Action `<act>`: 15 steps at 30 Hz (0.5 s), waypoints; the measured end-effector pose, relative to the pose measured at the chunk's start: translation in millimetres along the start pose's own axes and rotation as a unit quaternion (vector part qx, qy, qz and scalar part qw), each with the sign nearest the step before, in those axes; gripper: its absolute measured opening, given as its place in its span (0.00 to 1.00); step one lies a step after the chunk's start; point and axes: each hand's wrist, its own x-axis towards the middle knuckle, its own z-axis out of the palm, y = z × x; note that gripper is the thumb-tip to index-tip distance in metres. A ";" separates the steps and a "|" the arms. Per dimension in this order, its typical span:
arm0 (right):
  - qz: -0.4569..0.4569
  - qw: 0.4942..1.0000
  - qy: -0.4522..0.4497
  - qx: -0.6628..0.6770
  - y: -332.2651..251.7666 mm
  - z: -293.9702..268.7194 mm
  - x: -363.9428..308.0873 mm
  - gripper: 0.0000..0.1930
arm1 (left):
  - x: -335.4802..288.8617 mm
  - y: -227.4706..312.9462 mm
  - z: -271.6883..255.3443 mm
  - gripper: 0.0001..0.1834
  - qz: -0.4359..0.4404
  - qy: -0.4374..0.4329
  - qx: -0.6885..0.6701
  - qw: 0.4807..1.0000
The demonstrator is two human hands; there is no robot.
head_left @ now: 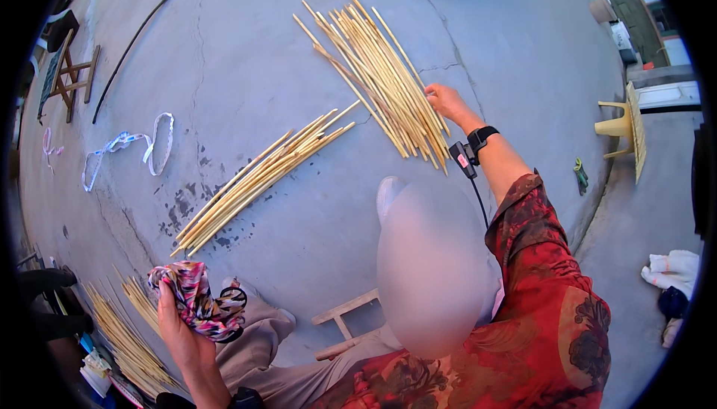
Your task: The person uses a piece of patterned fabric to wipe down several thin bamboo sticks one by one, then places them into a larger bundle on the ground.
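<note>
Evidently, the left hand (183, 334) grasps a crumpled, multicoloured patterned cloth (196, 298), while the right hand (444, 101) curls at the right edge of the larger row of straw-coloured sticks (382, 76), though whether it grips one cannot be told. The smaller row of sticks (258, 181) slants between the hands, its lower end near the cloth, and grey concrete floor (523, 50) stretches from the larger row toward a yellow chair (615, 126).

Yellowish sticks (381, 73) lie loosely side by side; the multicoloured cloth (200, 304) is crumpled, to the sticks' left.
</note>
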 end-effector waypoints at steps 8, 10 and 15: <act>-0.205 0.968 -0.109 -0.090 -169.2 -97.0 2.1 0.13 | -6.3 10.6 -11.4 0.15 0.117 0.005 -0.076 0.990; -0.282 0.940 -0.116 -0.150 -216.7 -106.7 -0.9 0.12 | -12.9 16.0 -19.8 0.15 0.128 0.007 -0.088 0.988; -0.246 0.950 -0.129 -0.140 -243.9 -80.9 0.8 0.11 | -18.2 20.7 -22.0 0.14 0.147 0.011 -0.086 0.985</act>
